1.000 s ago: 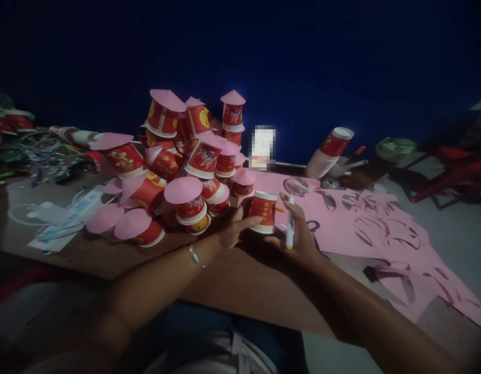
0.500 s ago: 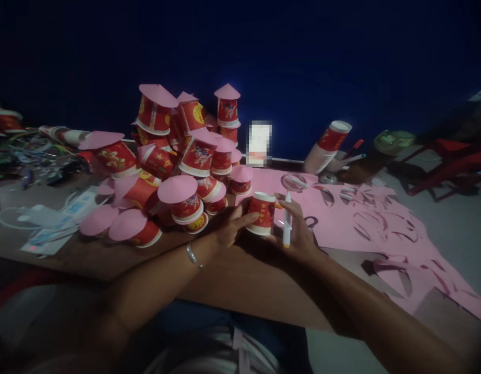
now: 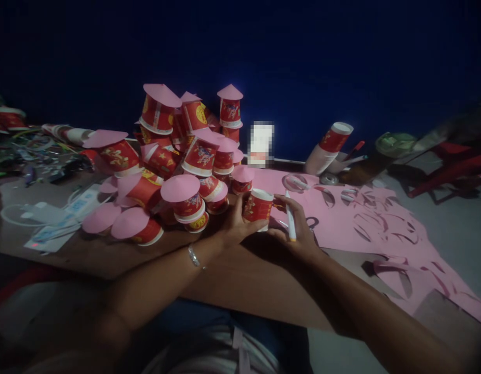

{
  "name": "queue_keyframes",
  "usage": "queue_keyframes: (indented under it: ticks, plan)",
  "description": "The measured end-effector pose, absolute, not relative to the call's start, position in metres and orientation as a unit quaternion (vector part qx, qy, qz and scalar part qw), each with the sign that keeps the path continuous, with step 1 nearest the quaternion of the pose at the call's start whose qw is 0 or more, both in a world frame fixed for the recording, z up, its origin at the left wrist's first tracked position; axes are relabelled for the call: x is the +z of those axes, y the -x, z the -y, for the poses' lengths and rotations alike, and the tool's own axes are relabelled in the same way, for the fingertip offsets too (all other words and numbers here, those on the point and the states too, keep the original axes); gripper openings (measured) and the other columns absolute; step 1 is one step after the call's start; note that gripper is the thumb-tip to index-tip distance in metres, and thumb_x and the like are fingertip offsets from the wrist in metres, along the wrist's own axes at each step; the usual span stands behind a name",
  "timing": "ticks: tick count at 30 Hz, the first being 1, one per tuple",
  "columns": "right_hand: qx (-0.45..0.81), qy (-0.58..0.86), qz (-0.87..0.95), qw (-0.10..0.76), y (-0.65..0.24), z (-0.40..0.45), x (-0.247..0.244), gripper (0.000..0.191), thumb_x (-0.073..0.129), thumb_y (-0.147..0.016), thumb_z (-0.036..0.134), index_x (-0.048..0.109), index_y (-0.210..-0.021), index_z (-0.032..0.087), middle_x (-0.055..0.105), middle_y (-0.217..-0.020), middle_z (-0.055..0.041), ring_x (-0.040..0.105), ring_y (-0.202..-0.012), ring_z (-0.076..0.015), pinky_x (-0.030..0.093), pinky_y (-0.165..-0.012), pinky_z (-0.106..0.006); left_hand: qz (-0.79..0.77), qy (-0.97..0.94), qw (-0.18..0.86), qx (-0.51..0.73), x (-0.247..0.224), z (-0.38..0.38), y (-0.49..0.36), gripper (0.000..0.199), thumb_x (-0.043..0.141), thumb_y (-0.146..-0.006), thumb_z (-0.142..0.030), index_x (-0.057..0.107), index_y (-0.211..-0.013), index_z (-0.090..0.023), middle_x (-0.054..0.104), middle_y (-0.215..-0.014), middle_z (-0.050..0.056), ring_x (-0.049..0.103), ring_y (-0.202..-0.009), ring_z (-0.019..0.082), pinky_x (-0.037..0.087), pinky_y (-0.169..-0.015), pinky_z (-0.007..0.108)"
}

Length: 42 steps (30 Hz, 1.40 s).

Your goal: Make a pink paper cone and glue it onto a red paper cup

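Observation:
A red paper cup (image 3: pixel 256 206) with a white rim and gold print stands upright just above the table in front of me. My left hand (image 3: pixel 240 226) is closed round its left side, thumb across the front. In my right hand (image 3: pixel 301 228) a white marker pen (image 3: pixel 291 221) with an orange end is held upright against the fingers. The fingertips of that hand reach towards the cup's right side; whether they touch it I cannot tell. Scissors (image 3: pixel 312 223) lie partly hidden behind the right hand.
To the left rises a pile of red cups (image 3: pixel 189 204) with pink paper cone tops (image 3: pixel 180 188). Cut pink paper (image 3: pixel 342 228) covers the right side. A stack of cups (image 3: pixel 328 145) leans at the back right. A power strip (image 3: pixel 65 218) with cables lies far left.
My left hand has shifted its hold, the thumb now lying across the cup's front. The cup has turned, showing different print. The marker pen has tilted slightly in my right hand.

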State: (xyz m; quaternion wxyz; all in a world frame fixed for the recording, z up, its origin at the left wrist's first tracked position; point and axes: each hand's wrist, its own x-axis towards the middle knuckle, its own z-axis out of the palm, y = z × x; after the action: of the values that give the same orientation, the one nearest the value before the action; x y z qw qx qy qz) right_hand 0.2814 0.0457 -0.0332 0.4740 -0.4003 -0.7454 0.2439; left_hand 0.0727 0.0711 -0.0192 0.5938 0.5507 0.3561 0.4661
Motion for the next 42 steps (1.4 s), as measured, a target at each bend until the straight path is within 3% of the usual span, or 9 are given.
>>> queue_keyframes:
  ticks: [10,14,19,22,28,32,42]
  plan:
    - [0.307,0.44,0.688,0.488,-0.283,-0.044,-0.034,0.065,0.075,-0.094,0.056,0.044,-0.147,0.034,0.057,-0.146,-0.0109,0.059,-0.137,-0.0323,0.052,-0.115,-0.058,-0.373,-0.683,0.417,0.47,-0.036,-0.072,-0.08,0.086,0.097,-0.062,-0.035,0.051,-0.134,-0.022,0.059,-0.136,0.016,0.059,-0.13,0.037,0.046,-0.114,0.059]
    - [0.289,0.474,0.679,0.48,-0.285,-0.046,-0.036,0.064,0.078,-0.089,0.059,0.051,-0.141,0.033,0.061,-0.138,-0.0084,0.062,-0.131,-0.0329,0.054,-0.112,-0.056,-0.37,-0.673,0.453,0.452,-0.033,-0.069,-0.079,0.092,0.099,-0.058,-0.037,0.051,-0.134,-0.021,0.058,-0.139,0.017,0.059,-0.13,0.038,0.048,-0.113,0.057]
    - [0.308,0.458,0.663,0.505,-0.288,-0.048,-0.034,0.058,0.073,-0.093,0.056,0.05,-0.142,0.035,0.063,-0.138,-0.0071,0.064,-0.127,-0.0309,0.056,-0.108,-0.053,-0.31,-0.62,0.594,0.409,-0.021,-0.066,-0.07,0.078,0.084,-0.083,-0.043,0.044,-0.147,-0.023,0.055,-0.15,0.018,0.055,-0.141,0.037,0.046,-0.117,0.054]
    - [0.316,0.461,0.648,0.517,-0.29,-0.049,-0.034,0.06,0.074,-0.092,0.057,0.051,-0.143,0.035,0.061,-0.14,-0.0072,0.064,-0.128,-0.0311,0.054,-0.111,-0.055,-0.299,-0.591,0.643,0.385,-0.015,-0.066,-0.067,0.071,0.077,-0.089,-0.046,0.044,-0.147,-0.022,0.06,-0.148,0.016,0.06,-0.137,0.035,0.047,-0.117,0.053]
    - [0.328,0.444,0.663,0.506,-0.288,-0.049,-0.035,0.061,0.073,-0.094,0.055,0.047,-0.147,0.038,0.058,-0.149,-0.008,0.061,-0.133,-0.0318,0.053,-0.113,-0.057,-0.34,-0.659,0.531,0.409,-0.023,-0.068,-0.072,0.075,0.088,-0.077,-0.036,0.05,-0.139,-0.022,0.062,-0.141,0.016,0.063,-0.13,0.036,0.05,-0.113,0.056]
    - [0.297,0.466,0.665,0.502,-0.287,-0.048,-0.035,0.062,0.073,-0.092,0.059,0.05,-0.145,0.036,0.062,-0.139,-0.0069,0.065,-0.124,-0.0301,0.058,-0.105,-0.052,-0.338,-0.685,0.466,0.447,-0.029,-0.068,-0.074,0.081,0.094,-0.069,-0.037,0.052,-0.137,-0.023,0.057,-0.141,0.016,0.057,-0.135,0.037,0.044,-0.118,0.058]
    - [0.308,0.459,0.677,0.486,-0.289,-0.048,-0.036,0.059,0.071,-0.094,0.058,0.051,-0.145,0.037,0.063,-0.137,-0.0065,0.064,-0.127,-0.032,0.055,-0.109,-0.056,-0.329,-0.633,0.577,0.398,-0.019,-0.065,-0.07,0.071,0.083,-0.084,-0.043,0.047,-0.141,-0.022,0.058,-0.142,0.016,0.058,-0.134,0.035,0.049,-0.112,0.051]
